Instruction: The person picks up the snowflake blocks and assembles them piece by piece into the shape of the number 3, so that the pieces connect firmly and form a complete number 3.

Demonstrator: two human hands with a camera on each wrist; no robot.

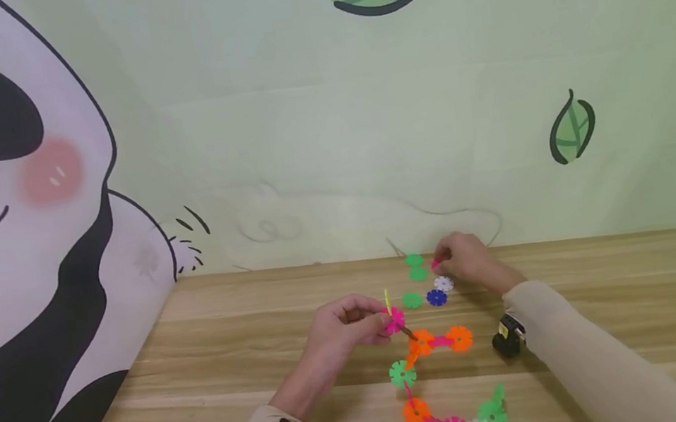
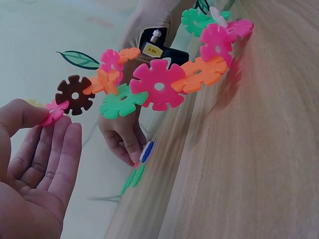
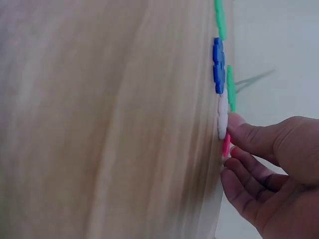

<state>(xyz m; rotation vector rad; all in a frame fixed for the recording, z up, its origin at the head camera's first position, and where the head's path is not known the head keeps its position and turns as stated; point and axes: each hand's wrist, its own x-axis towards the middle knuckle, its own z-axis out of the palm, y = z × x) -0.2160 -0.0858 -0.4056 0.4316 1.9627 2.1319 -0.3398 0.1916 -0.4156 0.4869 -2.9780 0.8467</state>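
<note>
My left hand (image 1: 352, 322) pinches a pink snowflake disc (image 1: 395, 319) at one end of a chain of interlocking plastic discs. A yellow disc (image 1: 387, 300) stands up from that pink one, and a brown disc (image 2: 75, 95) joins it to the orange discs (image 1: 421, 342). From there the chain curves toward the near side through green, orange, pink and white pieces. At the back of the table my right hand (image 1: 466, 262) holds another pink disc (image 3: 227, 144) between thumb and fingers, partly hidden. Beside it lie a white disc (image 1: 444, 284) and a blue disc (image 1: 436, 297).
Several loose green discs (image 1: 412, 299) lie left of the blue one on the wooden table (image 1: 237, 367). Behind the table's back edge rises a pale green wall (image 1: 277, 140) with a painted panda (image 1: 79, 238) and leaves. Each wrist wears a small black camera (image 1: 508, 337).
</note>
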